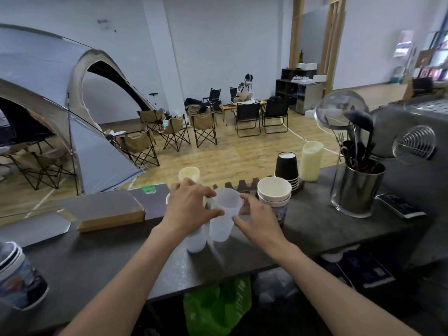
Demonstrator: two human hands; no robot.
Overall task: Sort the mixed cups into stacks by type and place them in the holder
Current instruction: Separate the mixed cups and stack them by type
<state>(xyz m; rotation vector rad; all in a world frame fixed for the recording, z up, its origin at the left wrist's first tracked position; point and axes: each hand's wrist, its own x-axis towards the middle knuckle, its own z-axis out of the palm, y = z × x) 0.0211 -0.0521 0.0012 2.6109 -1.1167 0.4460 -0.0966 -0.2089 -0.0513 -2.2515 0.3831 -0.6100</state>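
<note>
Two frosted plastic cups stand side by side on the dark counter. My left hand (191,207) lies over the top of the left frosted cup (196,240), fingers curled round it, its thumb touching the neighbour. My right hand (258,220) pinches the right frosted cup (223,215) between forefinger and thumb. A stack of white paper cups with a printed outside (274,194) stands just right of my hands. Behind are an upturned black cup stack (286,167), a tall cream stack (311,161) and a cream cup (189,174). A black toothed rack (242,184) lies behind the cups.
A metal pot of utensils (356,190) stands at the right beside a booklet (400,206). A flat cardboard box (111,213) lies at the left. Another printed cup stack (20,277) sits at the near left corner. A green bag (218,306) hangs under the counter.
</note>
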